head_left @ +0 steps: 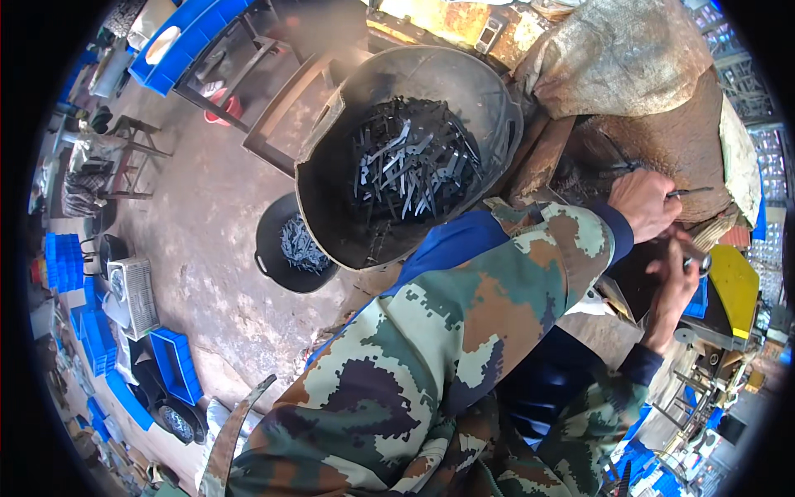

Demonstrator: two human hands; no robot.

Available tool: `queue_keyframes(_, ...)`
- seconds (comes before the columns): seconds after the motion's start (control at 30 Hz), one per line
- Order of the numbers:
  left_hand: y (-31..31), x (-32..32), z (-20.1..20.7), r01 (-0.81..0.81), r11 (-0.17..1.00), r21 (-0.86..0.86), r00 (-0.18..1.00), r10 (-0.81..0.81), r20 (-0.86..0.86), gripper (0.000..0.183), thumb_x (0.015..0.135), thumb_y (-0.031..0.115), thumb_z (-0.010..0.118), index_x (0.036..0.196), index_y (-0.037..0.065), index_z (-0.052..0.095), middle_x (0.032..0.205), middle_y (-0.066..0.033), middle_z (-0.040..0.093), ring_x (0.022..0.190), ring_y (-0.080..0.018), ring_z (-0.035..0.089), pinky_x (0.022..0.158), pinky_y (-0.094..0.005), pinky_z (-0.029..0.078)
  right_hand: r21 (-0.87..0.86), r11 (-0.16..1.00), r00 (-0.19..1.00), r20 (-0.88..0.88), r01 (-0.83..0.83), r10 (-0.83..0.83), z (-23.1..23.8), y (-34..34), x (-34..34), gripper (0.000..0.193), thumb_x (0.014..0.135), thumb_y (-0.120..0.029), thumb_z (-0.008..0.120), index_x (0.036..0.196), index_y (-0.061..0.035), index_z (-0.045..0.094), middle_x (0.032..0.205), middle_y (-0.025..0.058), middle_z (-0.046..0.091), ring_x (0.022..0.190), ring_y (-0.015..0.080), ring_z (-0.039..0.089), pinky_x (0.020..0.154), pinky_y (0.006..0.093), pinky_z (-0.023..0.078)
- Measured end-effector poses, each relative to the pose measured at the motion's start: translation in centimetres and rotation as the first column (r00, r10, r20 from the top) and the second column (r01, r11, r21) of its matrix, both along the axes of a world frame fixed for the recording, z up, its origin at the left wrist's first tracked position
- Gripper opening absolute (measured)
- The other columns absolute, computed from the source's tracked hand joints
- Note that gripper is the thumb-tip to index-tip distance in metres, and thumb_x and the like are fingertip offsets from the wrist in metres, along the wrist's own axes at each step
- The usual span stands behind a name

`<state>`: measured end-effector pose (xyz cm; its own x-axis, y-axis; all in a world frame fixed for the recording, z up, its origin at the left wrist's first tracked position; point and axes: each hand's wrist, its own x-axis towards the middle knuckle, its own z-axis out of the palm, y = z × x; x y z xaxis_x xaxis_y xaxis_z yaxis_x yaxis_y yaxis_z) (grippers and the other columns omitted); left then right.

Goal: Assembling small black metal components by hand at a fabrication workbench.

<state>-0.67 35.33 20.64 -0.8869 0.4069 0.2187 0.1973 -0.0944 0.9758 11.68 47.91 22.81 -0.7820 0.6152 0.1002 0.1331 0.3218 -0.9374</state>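
My left hand (644, 205), reaching across from a camouflage sleeve, is closed over the brown, rough-covered work surface (683, 137). A thin dark metal piece (694, 191) juts out from its fingers to the right. Just nearer to me, my right hand (677, 286) has its fingers curled round something mostly hidden; a small round metal end shows beside them. Left of the work surface a big dark tub (327, 190) holds a heap of flat, slotted metal strips (414, 161).
A smaller black bucket (267, 240) of shiny metal pieces stands on the floor beside the tub. Greyish sacking (617, 54) drapes the far side of the work surface. A yellow panel (733, 290) is at the right. Blue crates (175, 364) line the left.
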Motion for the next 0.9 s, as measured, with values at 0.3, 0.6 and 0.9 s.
queue_keyframes(0.3, 1.5, -0.3, -3.5, -0.032, 0.959, -0.28, 0.97, -0.038, -0.241, 0.024, 0.082, 0.026, 0.058, 0.081, 0.004, 0.069, 0.089, -0.0207, 0.066, 0.089, -0.038, 0.064, 0.079, -0.0471, 0.051, 0.333, 0.854, 0.899, 0.322, -0.4, 0.296, -2.8, -4.8, 8.1, 0.031, 0.072, 0.005, 0.073, 0.102, -0.0012, 0.065, 0.118, 0.0123, 0.061, 0.098, 0.0217, 0.062, 0.077, 0.0315, 0.053)
queue_keyframes(0.6, 1.3, -2.4, -7.0, 0.125, 0.734, -0.668, 0.926, -0.328, -0.188, 0.025, 0.084, 0.027, 0.06, 0.094, 0.006, 0.071, 0.102, -0.0181, 0.067, 0.097, -0.0342, 0.064, 0.086, -0.0443, 0.049, 0.318, 0.705, 0.761, 0.422, -0.633, 0.493, -3.3, -3.9, 8.4, 0.034, 0.076, 0.015, 0.06, 0.105, -0.0008, 0.066, 0.121, 0.0113, 0.061, 0.103, 0.0234, 0.062, 0.078, 0.0304, 0.053)
queue_keyframes(0.9, 1.9, -2.7, -8.8, 0.019, 0.766, -0.643, 0.905, -0.286, -0.315, 0.023, 0.085, 0.026, 0.06, 0.091, 0.006, 0.07, 0.095, -0.0178, 0.068, 0.094, -0.0344, 0.064, 0.084, -0.0448, 0.049, -0.258, 0.964, 0.998, 0.032, 0.057, -0.05, -2.9, 0.1, 5.3, 0.021, 0.097, -0.01, 0.054, 0.114, -0.0031, 0.063, 0.104, 0.0095, 0.066, 0.057, 0.0063, 0.051, 0.056, 0.0237, 0.05)
